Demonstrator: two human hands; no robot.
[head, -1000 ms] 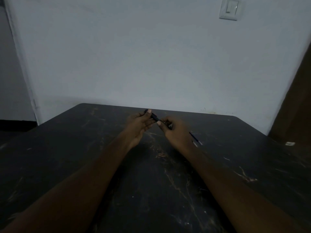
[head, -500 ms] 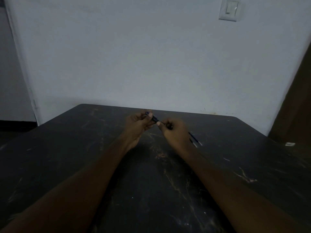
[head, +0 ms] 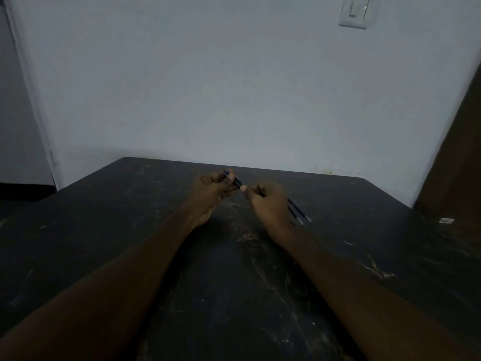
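Observation:
Both of my hands hold a thin dark pen [head: 237, 182] above the far middle of the black marbled table [head: 234, 282]. My left hand [head: 212, 194] pinches its upper end, where a blue tip shows past the fingers. My right hand [head: 270, 207] curls round the lower part, thumb on the barrel. Two thin blue refills with pale tips [head: 298, 212] stick out beyond my right hand; I cannot tell whether they lie on the table or are held.
A white wall stands just behind the table, with a light switch [head: 355, 10] high on the right. A brown door or panel [head: 458, 162] borders the right side. A small white scrap [head: 446, 220] lies at the right edge.
The hands have stayed nearly in place. My left hand's fingers have shifted slightly on the pen's upper end.

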